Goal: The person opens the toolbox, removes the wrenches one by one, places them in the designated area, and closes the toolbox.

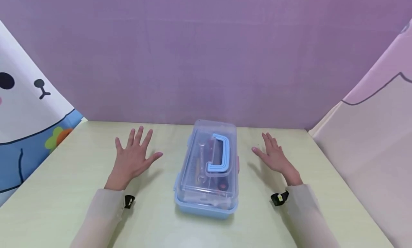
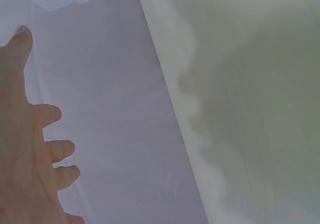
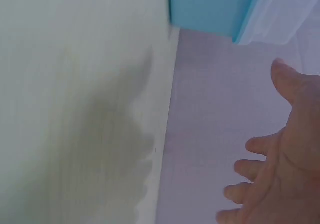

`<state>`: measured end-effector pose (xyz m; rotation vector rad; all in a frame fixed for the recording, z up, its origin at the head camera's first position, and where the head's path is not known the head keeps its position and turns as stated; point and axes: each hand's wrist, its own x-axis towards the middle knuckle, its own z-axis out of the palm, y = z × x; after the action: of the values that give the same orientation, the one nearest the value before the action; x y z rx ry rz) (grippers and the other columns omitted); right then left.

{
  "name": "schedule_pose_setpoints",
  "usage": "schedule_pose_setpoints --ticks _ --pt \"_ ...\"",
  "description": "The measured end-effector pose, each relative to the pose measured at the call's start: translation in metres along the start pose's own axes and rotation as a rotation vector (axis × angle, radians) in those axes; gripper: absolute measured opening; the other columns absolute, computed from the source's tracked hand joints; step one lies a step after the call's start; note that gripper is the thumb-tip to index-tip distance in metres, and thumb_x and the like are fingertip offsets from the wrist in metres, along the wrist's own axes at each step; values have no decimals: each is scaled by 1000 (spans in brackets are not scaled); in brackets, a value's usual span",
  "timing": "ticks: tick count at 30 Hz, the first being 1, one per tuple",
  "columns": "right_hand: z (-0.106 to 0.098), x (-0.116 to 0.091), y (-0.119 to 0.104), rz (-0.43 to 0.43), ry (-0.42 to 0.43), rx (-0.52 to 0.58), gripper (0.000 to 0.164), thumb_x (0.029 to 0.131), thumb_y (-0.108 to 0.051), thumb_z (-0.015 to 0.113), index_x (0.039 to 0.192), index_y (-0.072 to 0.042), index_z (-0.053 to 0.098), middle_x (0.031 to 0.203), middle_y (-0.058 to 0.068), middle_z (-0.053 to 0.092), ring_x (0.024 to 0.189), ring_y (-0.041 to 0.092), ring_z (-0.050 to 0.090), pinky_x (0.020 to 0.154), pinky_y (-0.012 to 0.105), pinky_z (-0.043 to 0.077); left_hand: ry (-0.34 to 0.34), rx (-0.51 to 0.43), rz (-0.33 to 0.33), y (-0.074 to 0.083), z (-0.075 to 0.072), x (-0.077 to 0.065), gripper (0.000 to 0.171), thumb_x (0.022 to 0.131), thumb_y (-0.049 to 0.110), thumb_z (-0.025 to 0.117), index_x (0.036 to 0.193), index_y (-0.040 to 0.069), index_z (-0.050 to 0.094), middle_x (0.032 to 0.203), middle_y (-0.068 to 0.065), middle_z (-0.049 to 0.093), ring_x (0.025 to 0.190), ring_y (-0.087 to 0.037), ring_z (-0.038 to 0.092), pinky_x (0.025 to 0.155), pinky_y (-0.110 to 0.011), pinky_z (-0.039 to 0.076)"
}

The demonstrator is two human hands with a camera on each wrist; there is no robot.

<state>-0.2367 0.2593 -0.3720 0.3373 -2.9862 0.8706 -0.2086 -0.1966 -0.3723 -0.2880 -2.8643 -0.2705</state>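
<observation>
A toolbox with a blue base, a clear lid and a blue handle stands in the middle of the table, lid down. Through the lid a wrench and other small items show dimly. To the left of the box my left hand hovers over the table, fingers spread, holding nothing. My right hand is on the other side, fingers straight, thumb toward the box, likewise holding nothing. Part of the box appears at the top of the right wrist view. Both hands cast shadows on the tabletop.
The pale table ends at a purple cloth wall just behind the box. A printed cloth with a cartoon animal closes the left side, and a pinkish cloth the right.
</observation>
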Motion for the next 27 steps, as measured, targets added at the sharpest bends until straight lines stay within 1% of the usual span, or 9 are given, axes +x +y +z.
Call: schedule_pose_setpoints --ticks 2,4,8,11,16,21,24,27 --pt "-1 0 -1 0 -45 86 78 100 -43 40 150 6 3 155 31 -2 141 51 -3 111 70 3 -6 3 4 2 -3 1 83 91 65 43 152 12 21 158 -21 14 143 -44 12 104 -79 2" --pt "-3 0 -2 25 -87 167 78 101 -44 37 150 6 1 155 32 -2 141 50 -2 113 67 5 -14 5 13 4 -6 1 83 91 65 42 152 12 21 158 -21 16 143 -44 14 104 -79 3" --pt "-6 -4 -2 106 -195 304 80 100 -49 36 151 0 -3 157 28 0 142 48 2 114 65 9 -47 10 34 10 -12 -1 85 90 66 43 152 13 21 157 -20 19 142 -43 20 104 -78 8" --pt "-10 -7 -2 138 -248 379 82 99 -51 39 152 -4 -2 158 25 3 143 47 5 113 65 12 -61 27 57 14 -17 -3 86 89 67 43 152 13 21 157 -19 21 141 -41 23 104 -77 11" --pt "-17 -10 -2 146 -270 534 79 100 -45 42 152 -1 2 157 26 9 143 43 10 116 60 15 -35 23 99 21 -29 -9 85 89 66 46 152 15 22 156 -17 25 140 -39 27 104 -75 14" --pt "-17 -14 -4 180 -290 718 72 102 -37 40 149 6 6 154 29 14 141 45 18 114 55 29 2 10 151 32 -40 -13 84 88 64 49 152 17 23 156 -15 27 139 -37 29 106 -73 16" --pt "-14 -18 -6 204 -305 802 69 103 -35 38 147 8 7 152 31 18 139 45 25 111 51 36 11 3 182 40 -46 -16 84 87 64 51 152 17 23 156 -14 27 139 -37 29 106 -72 17" --pt "-9 -21 -8 217 -322 848 67 103 -34 37 146 9 9 149 30 25 133 39 38 108 47 41 21 -1 216 50 -51 -18 85 87 63 53 152 16 24 155 -14 27 140 -36 29 107 -71 19"
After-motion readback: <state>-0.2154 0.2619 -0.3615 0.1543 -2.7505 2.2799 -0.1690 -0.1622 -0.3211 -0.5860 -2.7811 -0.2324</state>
